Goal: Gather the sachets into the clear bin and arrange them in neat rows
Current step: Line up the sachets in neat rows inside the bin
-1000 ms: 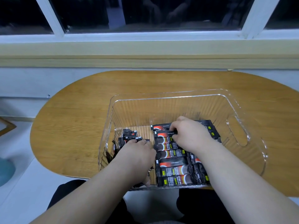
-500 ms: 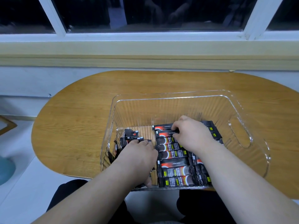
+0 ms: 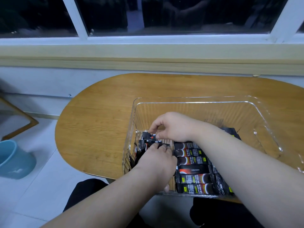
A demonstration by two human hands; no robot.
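Note:
The clear bin (image 3: 194, 100) stands on the wooden table (image 3: 105, 122). A neat row of black and red sachets (image 3: 192, 168) lies flat along its middle, and a loose bunch of sachets (image 3: 144, 142) stands on end against the left wall. My left hand (image 3: 158, 163) is inside the bin with its fingers curled round that loose bunch. My right hand (image 3: 172, 125) reaches across to the same bunch and pinches the top of one sachet (image 3: 148, 135). My right forearm hides part of the flat row.
A blue bowl (image 3: 14, 158) sits on the tiled floor at the left, beside a wooden frame (image 3: 26, 119). A window ledge and dark window run along the far side. The right half of the bin floor shows bare plastic.
My right hand has left the flat row and moved left to the loose bunch. My left hand stays on that bunch. The view has shifted, so the bin sits further right.

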